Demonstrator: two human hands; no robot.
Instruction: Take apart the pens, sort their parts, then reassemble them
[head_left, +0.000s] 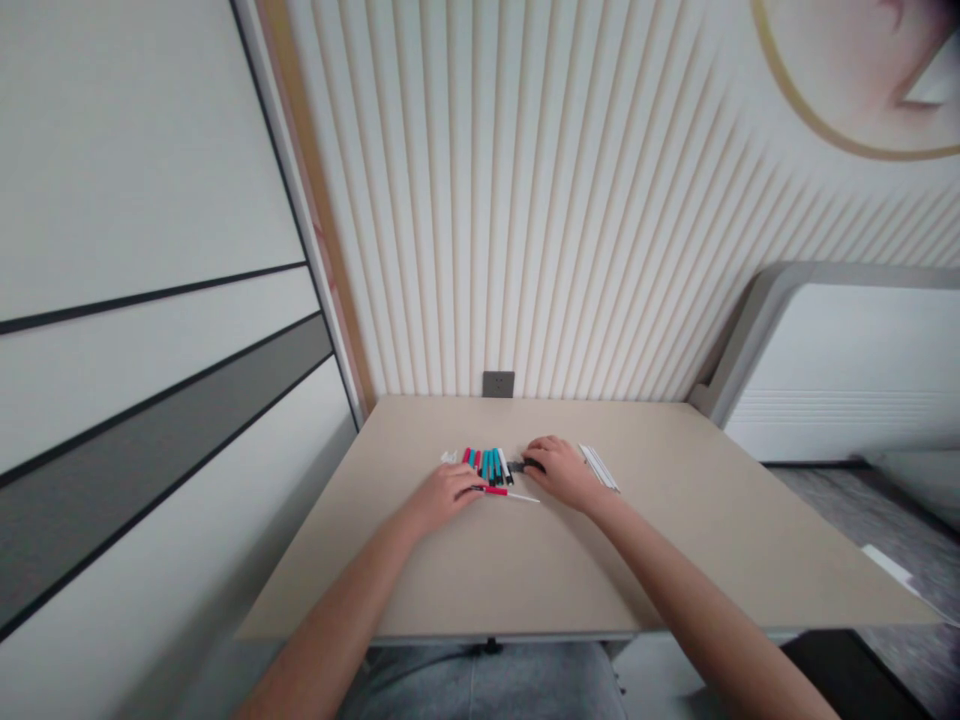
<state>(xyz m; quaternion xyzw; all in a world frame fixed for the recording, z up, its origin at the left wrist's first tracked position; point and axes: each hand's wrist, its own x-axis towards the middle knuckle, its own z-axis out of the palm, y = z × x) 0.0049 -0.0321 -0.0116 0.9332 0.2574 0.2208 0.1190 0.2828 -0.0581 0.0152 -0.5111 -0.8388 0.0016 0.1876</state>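
My left hand (450, 490) is closed on a slim red pen-like piece (496, 491), with a thin white rod (525, 497) sticking out of it to the right. Just beyond that hand lies a row of red, teal and white pens (491, 466) with black ends, side by side on the table. My right hand (556, 468) rests to the right of the row, fingers curled down over small black pieces (517, 466). What its fingertips grip is hidden. White rods (600, 468) lie in a bundle right of my right hand.
The beige table (525, 580) meets a ribbed wall with a dark socket (498, 384). Small white bits (448, 457) lie left of the pens. A white cabinet (150, 400) stands on the left; a bed headboard (862, 370) is on the right.
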